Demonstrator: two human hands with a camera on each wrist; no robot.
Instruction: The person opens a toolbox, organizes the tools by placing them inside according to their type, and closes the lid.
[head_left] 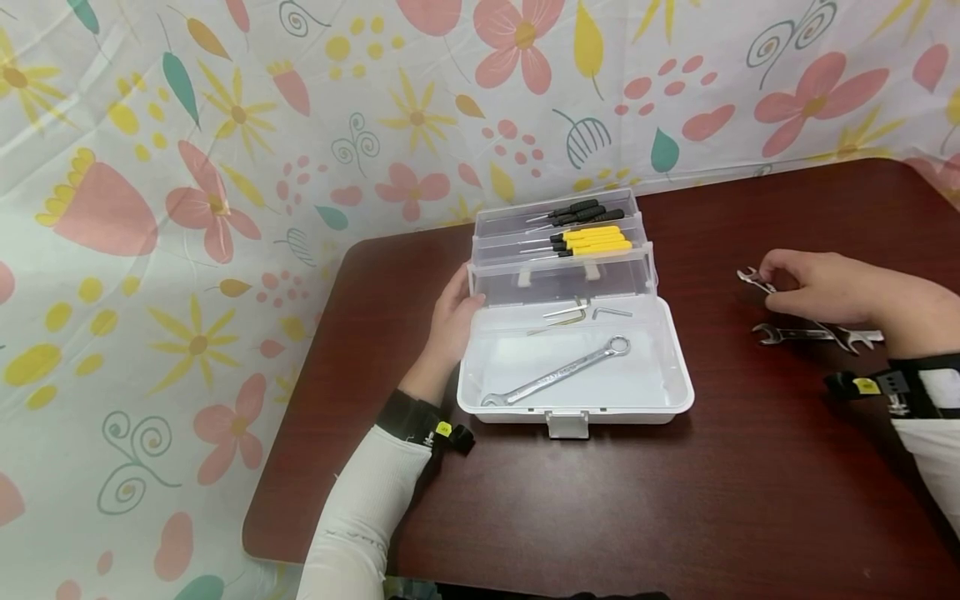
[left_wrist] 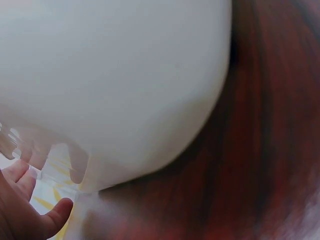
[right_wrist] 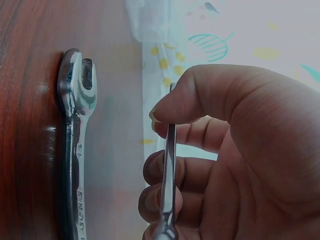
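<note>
In the head view my right hand [head_left: 821, 287] is over the table's right side, pinching a slim double open-end wrench [right_wrist: 169, 185] between thumb and forefinger. Another open-end wrench [head_left: 795, 334] lies flat on the table just beneath it. My left hand [head_left: 452, 315] is at the left side of an opened white toolbox [head_left: 678, 367], its fingers beside the clear lid; the left wrist view shows the thumb extended and fingers loosely spread. Inside the box's base rests a combination wrench [head_left: 558, 375], slanted, with several hex keys [head_left: 611, 312] behind it.
Clear tiers in the raised lid [head_left: 551, 287] hold yellow-handled screwdrivers [head_left: 596, 237] and black-handled screwdrivers [head_left: 588, 212]. The box's front latch [head_left: 567, 425] hangs down. Flower-printed cloth [head_left: 300, 167] borders the dark wooden table [head_left: 675, 517] at the back and left.
</note>
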